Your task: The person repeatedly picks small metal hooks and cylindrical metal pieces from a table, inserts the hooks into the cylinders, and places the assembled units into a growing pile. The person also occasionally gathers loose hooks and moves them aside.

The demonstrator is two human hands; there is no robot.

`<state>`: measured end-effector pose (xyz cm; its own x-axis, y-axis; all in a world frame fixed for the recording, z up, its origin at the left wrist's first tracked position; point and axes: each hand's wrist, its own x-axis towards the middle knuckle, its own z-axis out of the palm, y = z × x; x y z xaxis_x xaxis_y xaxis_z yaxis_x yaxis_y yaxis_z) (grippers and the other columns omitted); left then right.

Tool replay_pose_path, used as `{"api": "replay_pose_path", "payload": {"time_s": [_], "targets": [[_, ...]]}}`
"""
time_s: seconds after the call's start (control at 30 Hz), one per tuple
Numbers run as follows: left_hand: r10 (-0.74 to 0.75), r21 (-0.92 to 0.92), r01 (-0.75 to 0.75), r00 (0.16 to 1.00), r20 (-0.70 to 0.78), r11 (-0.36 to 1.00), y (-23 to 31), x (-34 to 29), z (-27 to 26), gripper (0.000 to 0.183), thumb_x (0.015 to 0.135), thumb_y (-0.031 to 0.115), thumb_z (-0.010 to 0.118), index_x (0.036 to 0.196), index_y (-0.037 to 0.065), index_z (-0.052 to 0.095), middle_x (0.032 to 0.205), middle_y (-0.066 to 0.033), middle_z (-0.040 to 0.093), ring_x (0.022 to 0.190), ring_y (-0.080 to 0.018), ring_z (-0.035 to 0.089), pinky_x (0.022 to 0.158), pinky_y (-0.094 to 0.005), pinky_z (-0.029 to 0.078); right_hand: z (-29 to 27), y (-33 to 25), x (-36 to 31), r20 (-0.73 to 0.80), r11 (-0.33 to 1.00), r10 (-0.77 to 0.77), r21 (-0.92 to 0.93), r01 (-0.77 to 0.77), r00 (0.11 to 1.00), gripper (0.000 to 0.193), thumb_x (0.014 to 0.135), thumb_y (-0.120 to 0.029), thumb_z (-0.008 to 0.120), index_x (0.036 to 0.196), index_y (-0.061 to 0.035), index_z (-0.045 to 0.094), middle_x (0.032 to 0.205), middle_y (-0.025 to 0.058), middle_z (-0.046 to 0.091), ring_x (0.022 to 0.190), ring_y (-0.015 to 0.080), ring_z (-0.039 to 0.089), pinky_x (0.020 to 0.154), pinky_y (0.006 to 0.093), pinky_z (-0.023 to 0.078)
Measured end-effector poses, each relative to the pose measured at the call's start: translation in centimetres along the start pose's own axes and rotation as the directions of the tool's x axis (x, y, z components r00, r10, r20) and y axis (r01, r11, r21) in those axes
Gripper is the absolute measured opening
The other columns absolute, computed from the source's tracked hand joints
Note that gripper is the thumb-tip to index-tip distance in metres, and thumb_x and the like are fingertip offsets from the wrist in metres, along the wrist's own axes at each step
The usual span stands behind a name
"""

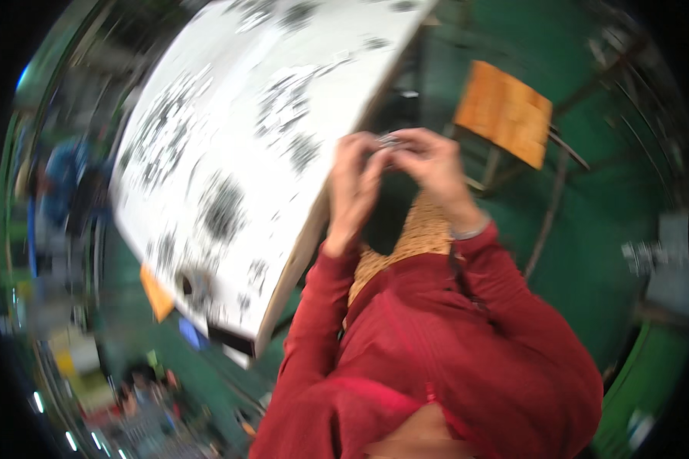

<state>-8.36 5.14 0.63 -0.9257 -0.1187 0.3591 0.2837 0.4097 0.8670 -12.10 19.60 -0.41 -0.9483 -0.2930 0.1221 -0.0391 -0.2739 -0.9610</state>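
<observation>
Both my hands meet just past the right edge of the white-topped table. A small grey metallic part, too blurred to name, sits between the fingertips. My left hand is closed on its left side, fingers pointing up and inward. Opposite it, my right hand pinches the part with thumb and fingers. Motion blur hides the part's shape. Nearest the hands on the tabletop lie loose heaps of small dark and silvery pieces, with another dark heap closer to me.
A stool with an orange wooden seat stands right of my hands on the green floor. A round grey object with a dark hole rests near the table's near-left corner. Someone in blue is beyond the table's left side.
</observation>
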Motion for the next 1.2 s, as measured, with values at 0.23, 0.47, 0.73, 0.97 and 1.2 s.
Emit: {"api": "replay_pose_path", "payload": {"time_s": [0.23,0.47,0.73,0.97,1.2], "targets": [[-0.018,-0.508,0.086,0.99,0.137,0.857,2.4,-0.3,6.4,0.007,0.093,0.002,0.047,0.1,0.001,0.049,0.11,-0.0139,0.055,0.085,-0.0153,0.055,0.079,-0.0273,0.045,-5.6,-3.3,-3.7,-0.024,0.994,-0.086,-0.062,0.084,0.996,0.024,0.08,-0.002,0.064,0.105,-0.0026,0.066,0.082,0.0065,0.068,0.066,0.0102,0.063,0.062,0.0228,0.052],[0.179,-0.54,0.143,0.848,0.498,0.829,8.0,0.2,11.6,0.004,0.09,0.003,0.054,0.094,0.002,0.052,0.093,-0.0106,0.063,0.078,-0.0122,0.055,0.072,-0.0248,0.045,-19.5,-6.8,-16.3,-0.717,0.983,-0.185,-0.12,0.142,0.672,0.025,0.092,-0.017,0.052,0.111,-0.0032,0.06,0.08,0.0064,0.065,0.065,0.0086,0.061,0.053,0.0196,0.05],[0.298,-0.466,0.084,0.666,0.684,0.881,12.3,-2.1,19.8,0.008,0.083,-0.006,0.059,0.088,0.0,0.055,0.096,-0.0107,0.063,0.091,-0.0165,0.06,0.081,-0.0274,0.048,-34.7,-8.6,-27.8,-0.797,0.806,-0.591,-0.576,-0.134,-0.129,0.025,0.09,-0.015,0.059,0.112,-0.0033,0.061,0.077,-0.0004,0.053,0.061,0.0026,0.047,0.048,0.0182,0.039],[0.463,-0.503,-0.057,0.489,0.74,0.863,16.8,-3.5,25.0,0.009,0.081,-0.004,0.062,0.088,0.001,0.059,0.096,-0.0113,0.063,0.071,-0.0113,0.06,0.054,-0.0235,0.052,-41.7,-10.7,-29.1,-0.649,0.509,-0.761,-0.569,-0.646,-0.029,0.026,0.075,-0.021,0.072,0.095,-0.006,0.069,0.079,0.0081,0.059,0.068,0.0208,0.059,0.062,0.0317,0.047],[0.572,-0.549,-0.179,0.379,0.727,0.817,17.5,-4.0,30.1,0.01,0.079,0.002,0.065,0.088,0.003,0.06,0.091,-0.0084,0.065,0.079,-0.0183,0.062,0.066,-0.0293,0.05,-43.1,-10.4,-27.2,-0.72,0.557,-0.684,-0.62,-0.552,0.118,0.02,0.074,-0.022,0.071,0.086,-0.0052,0.071,0.08,0.0083,0.061,0.068,0.0242,0.061,0.064,0.0338,0.048]]}}
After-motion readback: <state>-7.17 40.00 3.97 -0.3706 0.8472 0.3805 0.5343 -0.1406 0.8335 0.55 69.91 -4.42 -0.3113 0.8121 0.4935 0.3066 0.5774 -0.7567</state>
